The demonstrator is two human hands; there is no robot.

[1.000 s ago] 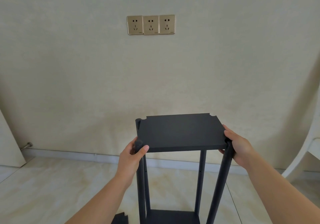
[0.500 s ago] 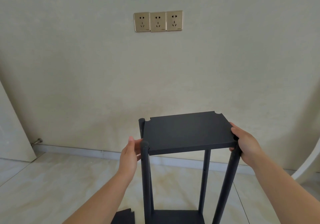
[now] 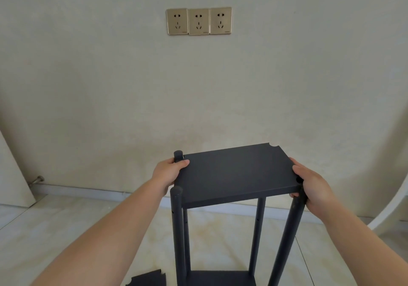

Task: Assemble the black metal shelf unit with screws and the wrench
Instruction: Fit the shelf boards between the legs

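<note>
A plain cream wall (image 3: 110,87) fills most of the view, with three gold socket plates (image 3: 199,21) set side by side high up. A pale skirting board (image 3: 88,192) runs along its foot above a glossy beige marbled tile floor (image 3: 55,224), lit softly and evenly

Both bare forearms reach forward and up from bottom of view, converging toward centre. Left hand (image 3: 169,174) at left edge of top shelf panel (image 3: 237,173): thumb lies on top surface, fingers wrap edge, fingertips hidden underneath. Right hand (image 3: 313,186) at panel's near right corner: thumb lies along top of right edge, fingers curl under corner, one fingertip showing below. Both wrists roughly straight. Hands well apart, with panel held between them.
</note>
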